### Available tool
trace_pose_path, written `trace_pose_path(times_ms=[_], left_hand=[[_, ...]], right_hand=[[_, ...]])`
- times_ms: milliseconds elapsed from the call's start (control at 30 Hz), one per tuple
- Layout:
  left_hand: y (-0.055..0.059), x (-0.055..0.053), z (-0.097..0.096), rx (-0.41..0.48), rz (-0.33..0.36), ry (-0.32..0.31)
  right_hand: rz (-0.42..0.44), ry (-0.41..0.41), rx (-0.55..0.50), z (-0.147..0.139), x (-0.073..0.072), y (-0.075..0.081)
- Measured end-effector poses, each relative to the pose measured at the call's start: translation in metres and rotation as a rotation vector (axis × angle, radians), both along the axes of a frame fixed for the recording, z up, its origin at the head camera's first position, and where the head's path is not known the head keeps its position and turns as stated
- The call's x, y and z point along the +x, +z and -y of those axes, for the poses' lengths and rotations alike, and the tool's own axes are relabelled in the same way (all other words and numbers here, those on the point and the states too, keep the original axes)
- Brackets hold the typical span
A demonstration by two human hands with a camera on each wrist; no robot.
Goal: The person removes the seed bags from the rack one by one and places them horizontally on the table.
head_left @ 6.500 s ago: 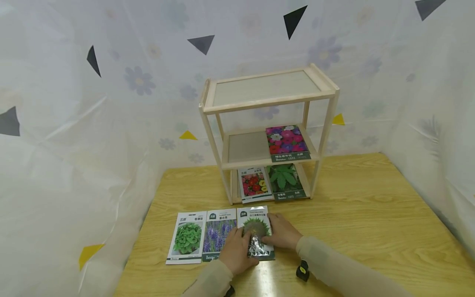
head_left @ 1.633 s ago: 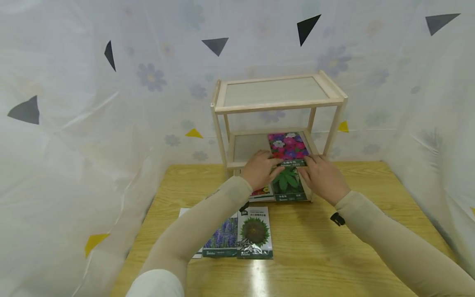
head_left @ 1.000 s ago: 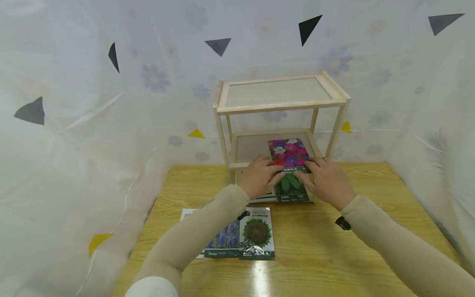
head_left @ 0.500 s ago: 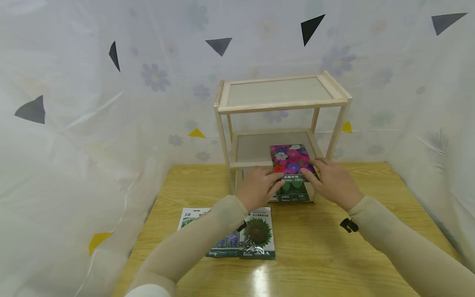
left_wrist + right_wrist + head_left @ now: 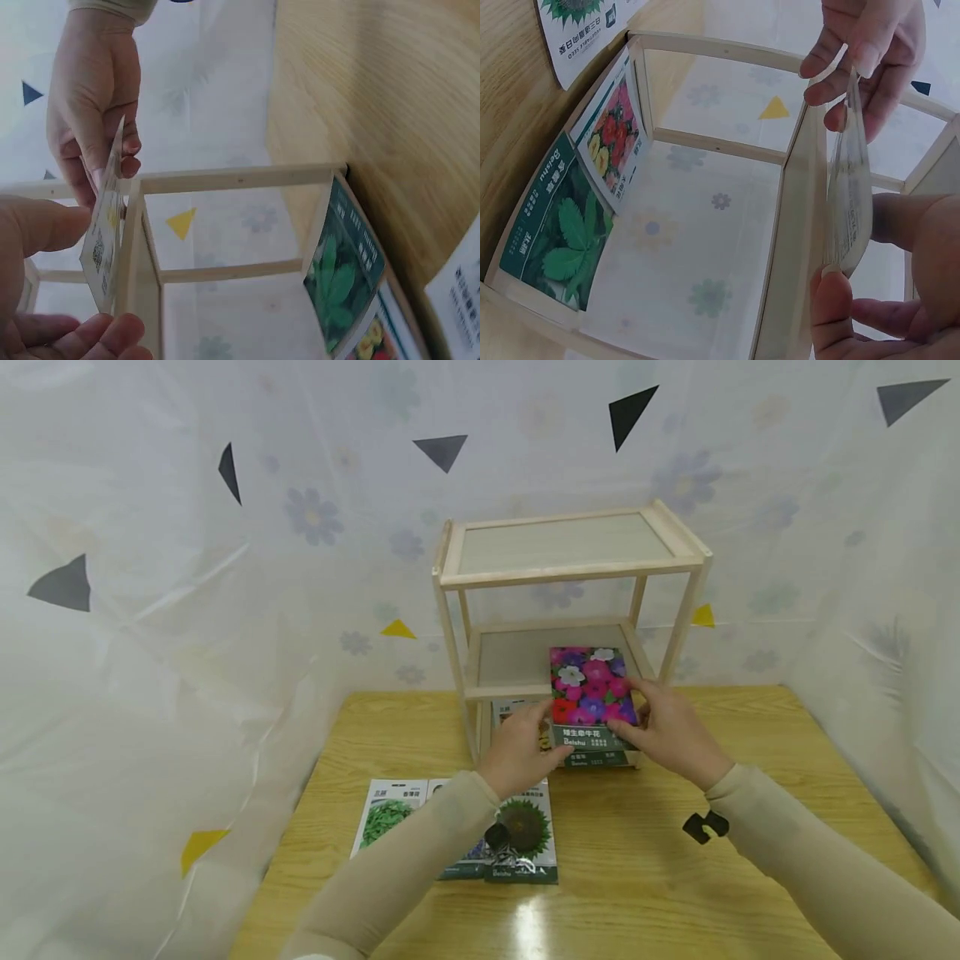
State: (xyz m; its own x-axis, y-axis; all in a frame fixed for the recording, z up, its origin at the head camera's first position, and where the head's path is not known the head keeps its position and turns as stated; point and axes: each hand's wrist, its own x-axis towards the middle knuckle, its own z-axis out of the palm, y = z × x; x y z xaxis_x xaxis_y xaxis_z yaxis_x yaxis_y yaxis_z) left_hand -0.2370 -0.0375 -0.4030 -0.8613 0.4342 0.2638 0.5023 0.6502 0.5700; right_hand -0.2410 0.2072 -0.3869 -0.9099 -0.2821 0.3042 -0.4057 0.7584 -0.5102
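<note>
A seed packet printed with pink, purple and white flowers (image 5: 588, 689) is raised at the front of the wooden rack's middle shelf. My left hand (image 5: 519, 752) pinches its left edge near the bottom. On the opposite edge, my right hand (image 5: 675, 731) grips it between thumb and fingers. Seen edge-on in the right wrist view, the packet (image 5: 849, 187) stands between both hands. Under it on the bottom shelf lie a green-leaf packet (image 5: 574, 240) and a red-and-yellow flower packet (image 5: 615, 139), both partly hidden in the head view.
The pale wooden rack (image 5: 573, 575) stands at the back of the wood-grain table (image 5: 675, 868). In front lie a green-plant packet (image 5: 386, 814), a lavender packet (image 5: 474, 860) and a sunflower packet (image 5: 536, 827), partly covered by my left arm. A patterned plastic sheet (image 5: 360, 577) hangs behind.
Both hands have left the sunflower packet on the table and reached the rack. The flower packet has been drawn forward over the middle shelf's front edge and now sits between both hands.
</note>
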Motion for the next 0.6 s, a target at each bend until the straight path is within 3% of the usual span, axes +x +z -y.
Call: trace_pose_path(times_ms=[200, 300, 600], left_hand=[[-0.005, -0.007, -0.003, 0.223, 0.181, 0.013], [-0.008, -0.008, -0.006, 0.287, 0.242, 0.041], [-0.015, -0.007, -0.011, 0.303, 0.213, 0.047]], right_hand=[[0.014, -0.010, -0.007, 0.001, 0.003, -0.003], [0.017, -0.015, -0.008, 0.001, 0.005, -0.007], [0.019, -0.019, -0.037, 0.000, 0.012, -0.011]])
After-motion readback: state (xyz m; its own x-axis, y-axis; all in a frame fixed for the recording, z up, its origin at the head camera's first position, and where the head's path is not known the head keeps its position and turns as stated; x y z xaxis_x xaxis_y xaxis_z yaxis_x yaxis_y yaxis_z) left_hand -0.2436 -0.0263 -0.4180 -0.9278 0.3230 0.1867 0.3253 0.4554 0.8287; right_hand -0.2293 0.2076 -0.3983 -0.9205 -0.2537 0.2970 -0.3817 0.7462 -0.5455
